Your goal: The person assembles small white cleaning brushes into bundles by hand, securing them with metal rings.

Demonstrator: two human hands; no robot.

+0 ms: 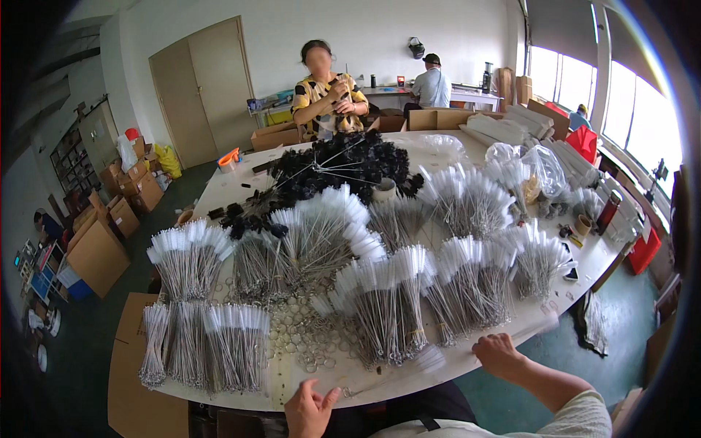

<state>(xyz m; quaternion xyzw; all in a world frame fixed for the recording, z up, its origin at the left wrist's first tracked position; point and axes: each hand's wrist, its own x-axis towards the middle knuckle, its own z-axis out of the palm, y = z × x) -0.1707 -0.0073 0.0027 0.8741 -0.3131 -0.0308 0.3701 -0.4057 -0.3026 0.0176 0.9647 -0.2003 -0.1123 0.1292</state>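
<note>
My left hand (310,409) is at the table's near edge, palm up with its fingers apart and nothing in it. A thin wire brush (409,367) with a white tip lies blurred just to the right of its thumb. My right hand (500,354) rests knuckles-up on the table edge with its fingers curled. A blurred white-tipped brush (539,326) sticks out of it to the right. Bundles of white-tipped wire brushes (387,306) lie directly beyond both hands.
More brush bundles (197,343) cover the white table (219,398), with loose metal rings (303,332) and a black brush pile (328,171). A person (328,95) stands at the far side and another (432,84) sits behind. Cardboard boxes (98,255) stand at left.
</note>
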